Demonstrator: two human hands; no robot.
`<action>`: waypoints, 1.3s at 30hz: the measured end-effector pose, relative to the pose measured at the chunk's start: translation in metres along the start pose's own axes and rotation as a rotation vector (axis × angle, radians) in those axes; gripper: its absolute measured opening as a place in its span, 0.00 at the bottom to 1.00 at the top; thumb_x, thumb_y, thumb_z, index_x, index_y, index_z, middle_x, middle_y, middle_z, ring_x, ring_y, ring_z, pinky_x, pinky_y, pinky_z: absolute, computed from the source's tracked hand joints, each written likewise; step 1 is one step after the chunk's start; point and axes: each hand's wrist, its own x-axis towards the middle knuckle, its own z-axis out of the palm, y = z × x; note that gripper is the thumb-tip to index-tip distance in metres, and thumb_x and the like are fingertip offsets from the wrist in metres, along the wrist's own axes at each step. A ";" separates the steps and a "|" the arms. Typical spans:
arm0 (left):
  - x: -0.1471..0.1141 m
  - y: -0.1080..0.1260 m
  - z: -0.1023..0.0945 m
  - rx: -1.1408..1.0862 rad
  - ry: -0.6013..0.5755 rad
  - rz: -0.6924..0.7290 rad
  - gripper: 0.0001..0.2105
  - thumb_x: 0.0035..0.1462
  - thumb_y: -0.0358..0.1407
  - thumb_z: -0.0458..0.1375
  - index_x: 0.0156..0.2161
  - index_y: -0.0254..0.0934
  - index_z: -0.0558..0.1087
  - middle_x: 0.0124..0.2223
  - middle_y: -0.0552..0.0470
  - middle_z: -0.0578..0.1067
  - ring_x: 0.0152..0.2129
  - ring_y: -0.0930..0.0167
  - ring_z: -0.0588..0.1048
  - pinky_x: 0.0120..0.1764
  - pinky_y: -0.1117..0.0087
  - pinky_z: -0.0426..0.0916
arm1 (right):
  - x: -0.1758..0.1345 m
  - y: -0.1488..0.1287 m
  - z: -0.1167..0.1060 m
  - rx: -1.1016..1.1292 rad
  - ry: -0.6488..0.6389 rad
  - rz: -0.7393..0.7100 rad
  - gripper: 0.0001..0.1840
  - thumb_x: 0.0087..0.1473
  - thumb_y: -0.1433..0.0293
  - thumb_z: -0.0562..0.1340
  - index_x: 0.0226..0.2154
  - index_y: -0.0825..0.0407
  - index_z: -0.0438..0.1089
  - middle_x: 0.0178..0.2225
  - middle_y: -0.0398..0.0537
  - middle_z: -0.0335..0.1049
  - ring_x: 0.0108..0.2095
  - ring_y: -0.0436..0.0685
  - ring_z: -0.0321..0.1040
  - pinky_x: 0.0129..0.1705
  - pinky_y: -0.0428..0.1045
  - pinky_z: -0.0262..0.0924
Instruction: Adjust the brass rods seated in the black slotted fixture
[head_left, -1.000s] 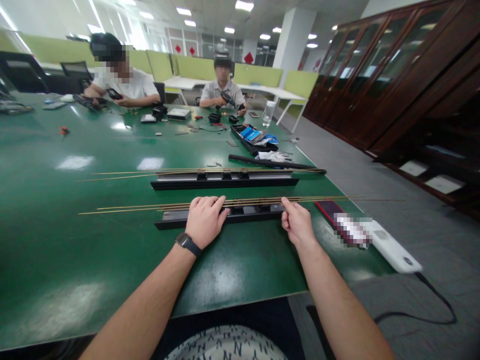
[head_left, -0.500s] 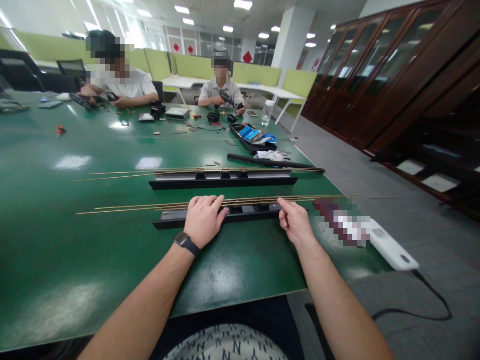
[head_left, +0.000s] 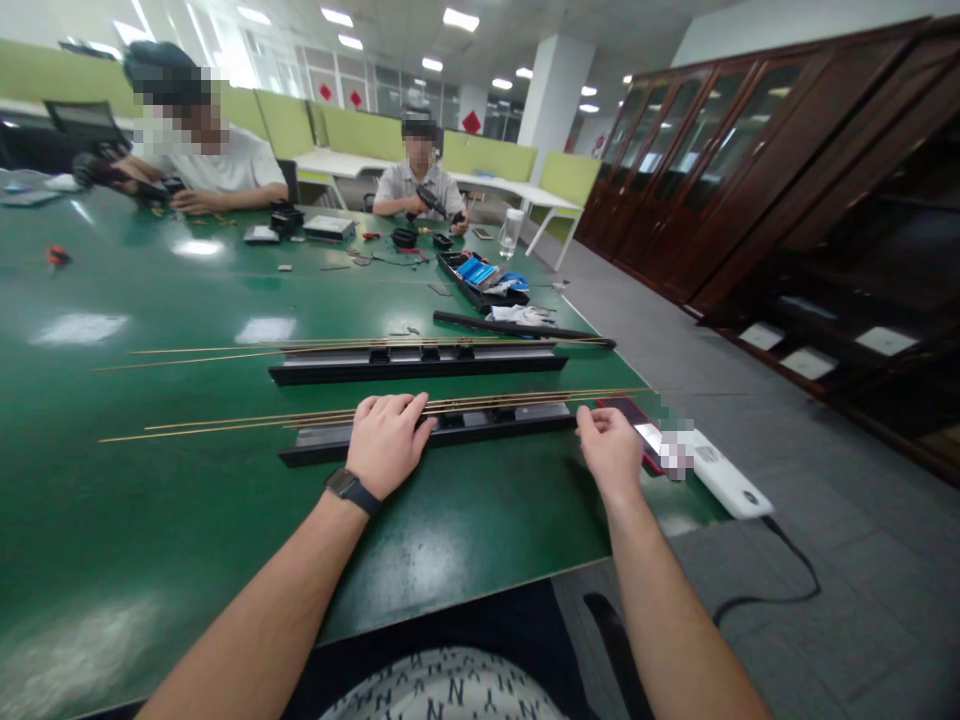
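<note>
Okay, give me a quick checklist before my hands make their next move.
1. Left hand over the near black bar: ok.
2. Thin yellowish rods running lengthwise along that bar: ok.
3. Rod ends gathered together on the left: not ok, they are spread.
4. Right hand holding something: cannot tell, too small to see.
5. Right hand well away from the red-edged phone: not ok.
6. Far black bar apart from the near one: ok.

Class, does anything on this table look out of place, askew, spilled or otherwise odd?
No spill shows. The white device sits rather precariously at the edge of the table, seemingly jutting past it, its black cable trailing off. The thin rods under the left hand splay apart at their left ends.
</note>
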 end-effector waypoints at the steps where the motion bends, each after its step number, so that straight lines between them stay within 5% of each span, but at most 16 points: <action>1: 0.000 0.000 0.000 -0.001 0.003 0.000 0.17 0.69 0.44 0.52 0.56 0.41 0.74 0.51 0.42 0.80 0.47 0.57 0.76 0.52 0.53 0.62 | 0.005 0.006 -0.008 -0.166 0.104 -0.069 0.18 0.54 0.50 0.64 0.31 0.48 0.70 0.29 0.51 0.76 0.30 0.61 0.71 0.36 0.52 0.64; 5: 0.000 -0.001 0.002 -0.009 0.015 0.005 0.17 0.68 0.44 0.52 0.56 0.40 0.74 0.50 0.43 0.80 0.46 0.57 0.76 0.52 0.53 0.62 | 0.026 0.030 -0.034 -0.523 0.251 -0.187 0.17 0.53 0.54 0.63 0.35 0.51 0.71 0.36 0.60 0.77 0.44 0.71 0.69 0.49 0.59 0.60; 11: 0.000 -0.001 0.002 -0.007 0.024 0.007 0.17 0.68 0.44 0.53 0.55 0.41 0.75 0.49 0.43 0.80 0.45 0.57 0.76 0.52 0.53 0.62 | 0.033 0.046 -0.047 -0.708 0.258 -0.077 0.25 0.52 0.49 0.63 0.39 0.54 0.72 0.37 0.66 0.76 0.45 0.76 0.68 0.48 0.62 0.59; 27: 0.000 -0.001 0.002 -0.012 0.010 -0.002 0.18 0.68 0.44 0.54 0.56 0.39 0.75 0.50 0.42 0.80 0.46 0.56 0.76 0.52 0.53 0.62 | 0.022 0.043 -0.042 -0.639 0.306 -0.095 0.23 0.51 0.51 0.65 0.38 0.53 0.71 0.39 0.64 0.75 0.45 0.74 0.67 0.51 0.62 0.58; 39: 0.001 0.000 0.000 -0.022 -0.002 -0.010 0.18 0.68 0.44 0.53 0.56 0.39 0.75 0.50 0.42 0.80 0.46 0.57 0.76 0.53 0.52 0.62 | 0.014 0.029 -0.027 -0.519 0.187 -0.166 0.19 0.52 0.49 0.63 0.32 0.48 0.69 0.33 0.56 0.73 0.45 0.71 0.65 0.52 0.59 0.58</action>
